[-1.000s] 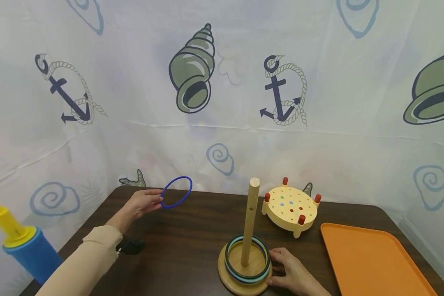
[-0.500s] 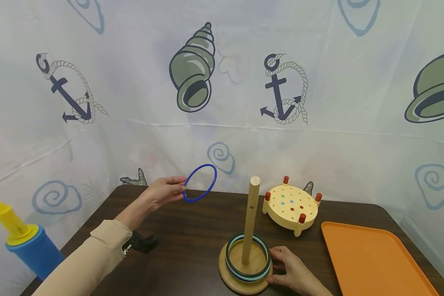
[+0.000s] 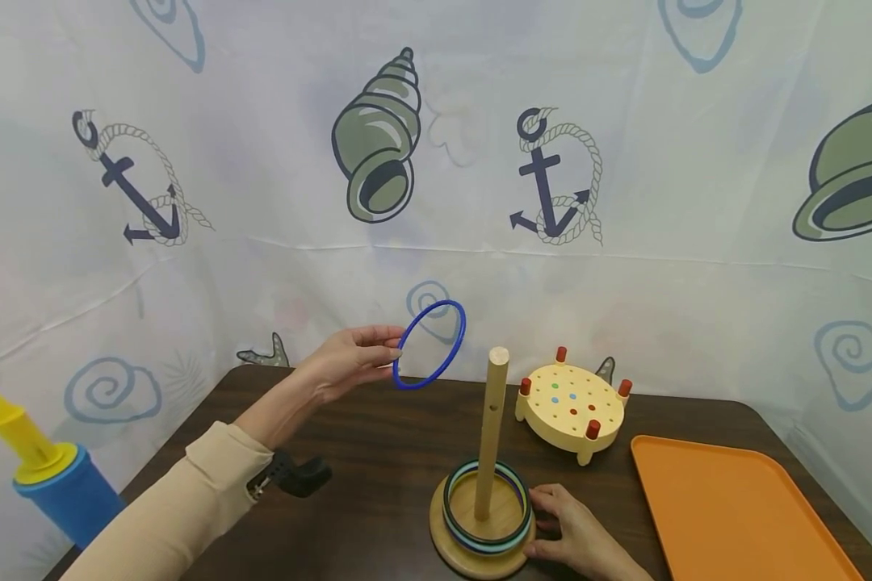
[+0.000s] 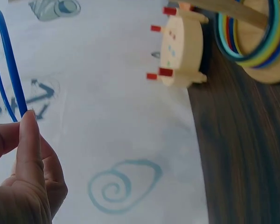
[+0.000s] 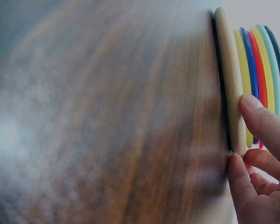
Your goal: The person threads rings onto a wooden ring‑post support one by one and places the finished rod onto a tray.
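Note:
My left hand pinches a thin blue ring between thumb and fingers. The ring is tilted, raised above the table and left of the wooden post, apart from it. In the left wrist view the same blue ring stands nearly edge-on above the fingertips. The post rises from a round wooden base, with several coloured rings stacked around its foot, a dark one on top. My right hand grips the right edge of this base; in the right wrist view its fingertips meet the rim.
Behind the post, a cream round pegboard stool lies upside down with red-tipped legs. An orange tray lies at the right. A blue and yellow pump stands at the left. Patterned cloth hangs behind the dark table.
My left hand has carried the blue ring rightward and up, closer to the post. The right hand has stayed on the base.

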`<action>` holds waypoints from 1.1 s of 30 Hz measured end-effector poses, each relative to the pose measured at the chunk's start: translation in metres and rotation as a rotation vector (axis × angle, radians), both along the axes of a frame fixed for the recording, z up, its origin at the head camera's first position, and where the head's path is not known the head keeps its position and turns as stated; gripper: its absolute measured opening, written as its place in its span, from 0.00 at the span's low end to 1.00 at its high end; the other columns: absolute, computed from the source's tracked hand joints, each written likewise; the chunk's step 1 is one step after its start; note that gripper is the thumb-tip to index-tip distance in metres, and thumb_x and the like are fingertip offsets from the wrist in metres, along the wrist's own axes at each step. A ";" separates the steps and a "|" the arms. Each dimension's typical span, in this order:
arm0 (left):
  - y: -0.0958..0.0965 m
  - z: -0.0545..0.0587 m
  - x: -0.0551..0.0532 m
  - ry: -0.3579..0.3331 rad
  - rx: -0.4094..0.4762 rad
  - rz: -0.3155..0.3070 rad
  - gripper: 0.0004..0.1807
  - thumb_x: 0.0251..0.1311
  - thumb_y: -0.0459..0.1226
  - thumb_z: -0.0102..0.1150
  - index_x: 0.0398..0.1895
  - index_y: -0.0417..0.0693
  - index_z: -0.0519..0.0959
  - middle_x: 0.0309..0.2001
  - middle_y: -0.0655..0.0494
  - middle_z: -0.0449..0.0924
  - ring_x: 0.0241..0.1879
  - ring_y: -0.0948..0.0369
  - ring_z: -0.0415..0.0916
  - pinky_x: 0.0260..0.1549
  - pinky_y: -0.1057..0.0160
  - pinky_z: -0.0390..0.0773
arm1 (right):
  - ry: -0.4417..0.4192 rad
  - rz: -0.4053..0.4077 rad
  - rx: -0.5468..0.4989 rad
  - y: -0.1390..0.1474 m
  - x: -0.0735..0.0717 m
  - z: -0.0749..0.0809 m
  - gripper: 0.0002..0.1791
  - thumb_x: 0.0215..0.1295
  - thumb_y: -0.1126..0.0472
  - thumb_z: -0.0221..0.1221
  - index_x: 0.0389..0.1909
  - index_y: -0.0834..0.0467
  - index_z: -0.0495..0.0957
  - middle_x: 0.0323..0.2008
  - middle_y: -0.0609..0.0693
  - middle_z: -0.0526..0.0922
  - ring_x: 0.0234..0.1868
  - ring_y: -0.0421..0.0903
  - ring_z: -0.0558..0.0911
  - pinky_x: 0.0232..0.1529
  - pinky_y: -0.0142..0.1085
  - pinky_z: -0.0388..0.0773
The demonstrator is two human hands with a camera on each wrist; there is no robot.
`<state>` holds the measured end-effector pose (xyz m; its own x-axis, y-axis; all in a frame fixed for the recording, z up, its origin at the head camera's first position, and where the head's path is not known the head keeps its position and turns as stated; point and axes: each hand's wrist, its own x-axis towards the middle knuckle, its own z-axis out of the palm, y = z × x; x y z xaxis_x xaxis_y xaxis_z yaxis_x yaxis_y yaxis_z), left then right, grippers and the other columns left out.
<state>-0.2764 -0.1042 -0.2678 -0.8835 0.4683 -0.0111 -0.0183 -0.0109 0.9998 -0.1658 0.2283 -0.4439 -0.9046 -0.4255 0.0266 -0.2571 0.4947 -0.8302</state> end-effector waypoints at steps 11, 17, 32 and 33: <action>0.023 0.016 0.020 0.051 -0.033 -0.054 0.22 0.63 0.26 0.51 0.60 0.30 0.66 0.38 0.58 0.77 0.37 0.64 0.77 0.42 0.66 0.81 | -0.002 0.002 0.002 0.000 -0.001 0.000 0.39 0.49 0.55 0.71 0.57 0.74 0.69 0.53 0.64 0.69 0.54 0.62 0.73 0.45 0.34 0.80; 0.035 0.011 0.021 0.040 -0.030 -0.089 0.22 0.62 0.25 0.51 0.60 0.27 0.65 0.38 0.57 0.76 0.36 0.65 0.77 0.40 0.67 0.81 | 0.014 0.015 0.005 0.001 0.000 -0.001 0.39 0.50 0.57 0.70 0.57 0.76 0.67 0.53 0.65 0.68 0.54 0.63 0.72 0.46 0.34 0.80; 0.052 -0.041 0.023 -0.038 -0.119 -0.089 0.20 0.60 0.25 0.55 0.56 0.29 0.70 0.36 0.56 0.75 0.33 0.66 0.77 0.37 0.65 0.82 | 0.053 0.028 0.008 0.001 0.001 -0.002 0.38 0.51 0.59 0.70 0.58 0.76 0.67 0.53 0.66 0.69 0.53 0.61 0.73 0.46 0.36 0.80; 0.053 -0.047 0.023 -0.044 -0.128 -0.086 0.20 0.59 0.25 0.56 0.55 0.29 0.71 0.36 0.55 0.75 0.33 0.65 0.77 0.36 0.65 0.82 | 0.054 0.028 0.008 0.001 0.001 -0.002 0.38 0.51 0.59 0.70 0.58 0.76 0.67 0.53 0.66 0.69 0.53 0.61 0.73 0.46 0.36 0.80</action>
